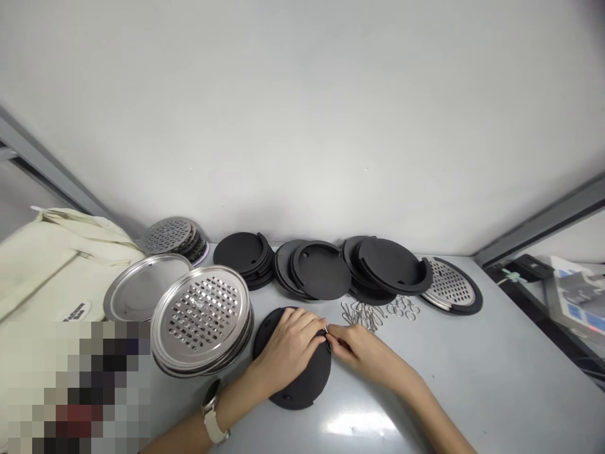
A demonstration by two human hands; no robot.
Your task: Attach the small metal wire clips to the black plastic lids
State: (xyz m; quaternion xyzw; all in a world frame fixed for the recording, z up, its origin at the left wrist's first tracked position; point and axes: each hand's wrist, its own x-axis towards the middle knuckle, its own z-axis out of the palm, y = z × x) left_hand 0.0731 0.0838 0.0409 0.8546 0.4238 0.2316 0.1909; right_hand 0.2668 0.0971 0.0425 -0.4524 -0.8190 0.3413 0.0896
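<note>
A black round disc (302, 384) with small holes lies on the table in front of me. My left hand (290, 347) lies over it, thumb and fingers closed at its right edge. At that same edge my right hand (357, 350) pinches a small piece of metal wire (326, 330); the fingers mostly cover it, so I cannot tell whether it is a hook or a ring. Just beyond my right hand are several loose wire hooks (362, 315) and metal rings (404, 308). Left of the disc stands a stack of round metal graters (201, 318).
Along the wall stand stacks of black discs (241, 255), (326, 271) and black rimmed holders (392, 265). A grater in a black holder (451, 284) lies at the right. Metal lids (142, 287), more graters (170, 234) and a cream bag (57, 265) occupy the left.
</note>
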